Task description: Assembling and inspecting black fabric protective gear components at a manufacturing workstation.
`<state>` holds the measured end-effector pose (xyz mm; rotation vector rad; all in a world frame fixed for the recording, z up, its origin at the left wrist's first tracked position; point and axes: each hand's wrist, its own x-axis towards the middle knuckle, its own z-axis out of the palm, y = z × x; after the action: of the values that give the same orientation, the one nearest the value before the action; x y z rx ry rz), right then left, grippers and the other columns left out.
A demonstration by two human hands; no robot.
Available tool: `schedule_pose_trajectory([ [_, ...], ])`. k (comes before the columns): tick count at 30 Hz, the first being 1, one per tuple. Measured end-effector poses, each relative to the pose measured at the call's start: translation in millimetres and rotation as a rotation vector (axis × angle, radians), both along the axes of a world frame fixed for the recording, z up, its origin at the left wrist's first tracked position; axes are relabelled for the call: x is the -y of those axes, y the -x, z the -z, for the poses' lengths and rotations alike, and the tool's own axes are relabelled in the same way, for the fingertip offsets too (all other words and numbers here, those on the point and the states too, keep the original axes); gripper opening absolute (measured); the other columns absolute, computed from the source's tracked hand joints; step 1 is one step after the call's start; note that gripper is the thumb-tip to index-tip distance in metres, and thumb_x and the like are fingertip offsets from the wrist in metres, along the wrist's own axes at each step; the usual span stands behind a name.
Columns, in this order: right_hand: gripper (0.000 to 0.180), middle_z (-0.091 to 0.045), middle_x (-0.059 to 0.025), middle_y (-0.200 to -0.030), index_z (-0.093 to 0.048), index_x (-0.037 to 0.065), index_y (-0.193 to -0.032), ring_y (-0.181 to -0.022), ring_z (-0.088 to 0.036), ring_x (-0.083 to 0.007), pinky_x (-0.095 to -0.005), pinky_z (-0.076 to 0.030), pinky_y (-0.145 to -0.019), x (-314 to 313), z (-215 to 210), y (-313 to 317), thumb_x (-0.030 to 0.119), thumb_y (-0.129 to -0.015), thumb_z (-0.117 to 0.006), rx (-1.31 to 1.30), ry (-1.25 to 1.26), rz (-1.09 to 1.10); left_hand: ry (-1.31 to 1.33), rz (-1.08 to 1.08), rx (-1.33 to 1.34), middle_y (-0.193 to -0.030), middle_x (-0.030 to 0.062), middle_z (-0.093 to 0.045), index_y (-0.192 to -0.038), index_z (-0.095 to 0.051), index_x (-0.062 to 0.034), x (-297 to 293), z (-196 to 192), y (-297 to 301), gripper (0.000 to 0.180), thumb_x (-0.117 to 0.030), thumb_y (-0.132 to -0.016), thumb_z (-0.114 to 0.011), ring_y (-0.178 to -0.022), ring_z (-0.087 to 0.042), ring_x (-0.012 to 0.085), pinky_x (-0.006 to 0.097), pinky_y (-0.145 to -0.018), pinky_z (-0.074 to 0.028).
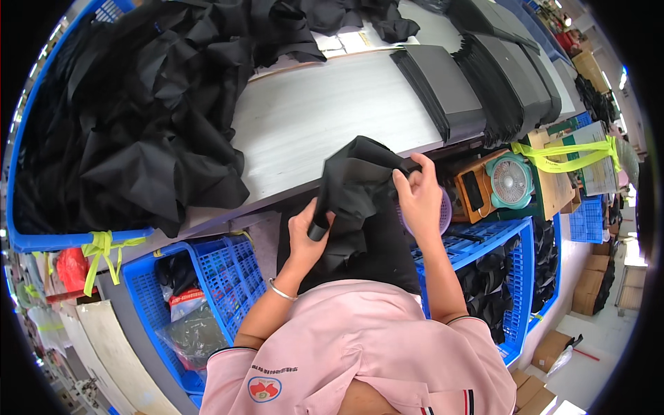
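Observation:
A crumpled piece of thin black fabric [360,169] hangs between my hands, above my lap and at the table's near edge. My left hand [304,229] is closed round its lower left side, where a folded edge sticks out between thumb and fingers. With thumb and fingertips together, my right hand [420,197] pinches the upper right corner. The fabric's lower part droops in loose folds over my dark trousers. A large heap of similar black fabric [159,104] lies to the left, partly in a blue crate.
Stacks of flat black pieces [443,79] lie on the white table [332,104], far right. A small teal fan [510,180] stands on the right, beside a purple basket [443,211]. Blue crates [221,277] flank me on both sides, holding bags and black pieces.

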<state>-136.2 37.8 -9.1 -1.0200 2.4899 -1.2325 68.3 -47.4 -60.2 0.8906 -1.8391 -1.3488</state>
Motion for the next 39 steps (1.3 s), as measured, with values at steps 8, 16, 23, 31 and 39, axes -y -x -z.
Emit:
schedule_pose_trajectory([
  [8,0.048,-0.048,0.0081,-0.066,-0.054,0.003,-0.132,-0.061,-0.044,-0.0016,-0.0190,-0.038,-0.058,21.2,-28.1,-16.6,-0.004,-0.085,-0.067,0.559,0.406,-0.298,0.087,0.189,0.098,-0.099,0.0187,-0.071,-0.115,-0.066,0.0003,-3.8,17.1,-12.3,0.030,-0.009,-0.088,-0.071,-0.085,-0.071,0.0367,0.033,-0.076,-0.055],
  [16,0.036,-0.066,-0.0013,-0.090,-0.061,-0.001,-0.124,-0.072,-0.057,-0.0069,-0.0226,-0.047,-0.062,-5.5,16.9,18.0,0.022,-0.097,-0.065,1.035,0.427,-0.045,-0.832,-0.007,-0.328,-0.096,0.0021,-0.070,-0.109,-0.069,0.0002,12.1,-2.8,1.6,0.024,-0.013,-0.090,-0.075,-0.089,-0.064,0.0106,0.027,-0.081,-0.053],
  [23,0.034,-0.073,-0.0047,-0.107,-0.070,0.001,-0.117,-0.094,-0.066,-0.0126,-0.0288,-0.051,-0.086,-30.4,37.9,2.9,0.021,-0.091,-0.073,1.248,-0.019,-0.393,-0.947,0.084,-0.367,-0.115,0.0085,-0.069,-0.125,-0.063,-0.0016,10.4,-11.3,-12.9,0.041,-0.013,-0.088,-0.077,-0.099,-0.067,0.0179,0.032,-0.087,-0.057],
  [31,0.020,-0.072,-0.0049,-0.093,-0.069,-0.001,-0.096,-0.084,-0.067,-0.0117,-0.0262,-0.055,-0.075,-12.5,23.8,-32.0,0.007,-0.082,-0.080,1.311,0.208,-0.299,-1.242,0.100,-0.461,-0.132,0.0126,-0.060,-0.138,-0.051,-0.0010,-5.0,23.3,-9.3,0.055,-0.029,-0.095,-0.070,-0.116,-0.062,0.0200,0.035,-0.098,-0.053],
  [39,0.019,-0.067,0.0001,-0.082,-0.064,0.001,-0.091,-0.076,-0.060,-0.0057,-0.0223,-0.051,-0.068,-16.8,37.7,-42.4,0.014,-0.086,-0.078,0.921,0.183,-0.210,-0.471,-0.229,-0.101,-0.119,0.0063,-0.065,-0.126,-0.062,-0.0032,-12.5,35.0,3.3,0.038,-0.029,-0.099,-0.065,-0.106,-0.061,0.0128,0.027,-0.091,-0.050],
])
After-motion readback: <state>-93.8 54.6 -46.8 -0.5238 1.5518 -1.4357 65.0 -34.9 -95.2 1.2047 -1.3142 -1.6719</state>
